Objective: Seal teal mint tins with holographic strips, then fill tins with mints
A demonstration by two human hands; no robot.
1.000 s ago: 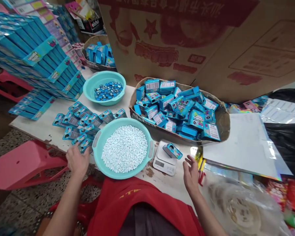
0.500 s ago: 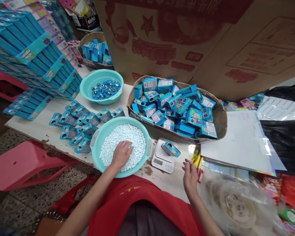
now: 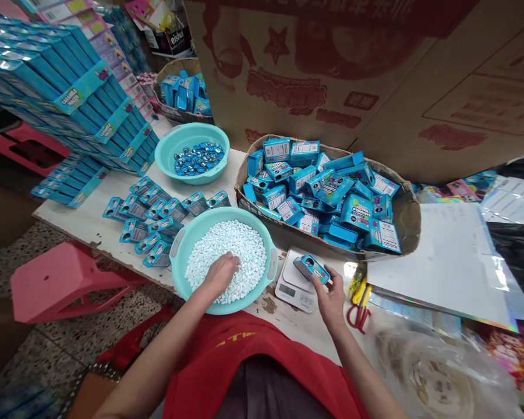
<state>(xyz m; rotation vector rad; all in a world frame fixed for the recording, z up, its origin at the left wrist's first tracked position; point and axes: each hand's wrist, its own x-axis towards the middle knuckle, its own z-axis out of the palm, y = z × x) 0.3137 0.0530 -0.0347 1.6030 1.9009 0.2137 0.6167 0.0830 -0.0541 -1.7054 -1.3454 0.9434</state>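
Note:
My left hand [image 3: 222, 273] is in a turquoise basin [image 3: 177, 279], its curled fingertips closed down among small white candies [image 3: 248, 247]. What lies under the fingers is partly hidden. With thumb and fingers, my right hand [image 3: 332, 297] grips the right end of a small blue candy tin [image 3: 312, 267], which has a round dark opening in its top. This tin is at the white digital scale [image 3: 293, 289]; whether its base still touches the platform I cannot tell. Several similar blue tins [image 3: 157, 218] with round openings stand left of the basin.
A cut-down carton [image 3: 413, 227] full of blue tins stands behind the scale. Round blue and silver caps fill part of a second turquoise basin [image 3: 166, 160]. Red-handled scissors [image 3: 358, 317] lie right of my right hand. Stacked blue display boxes [image 3: 82, 93] rise at left, above a pink stool [image 3: 55, 282].
My right hand has moved left and taken hold of the tin on the scale. My left hand's fingers have curled more tightly into the candies. The view has shifted slightly.

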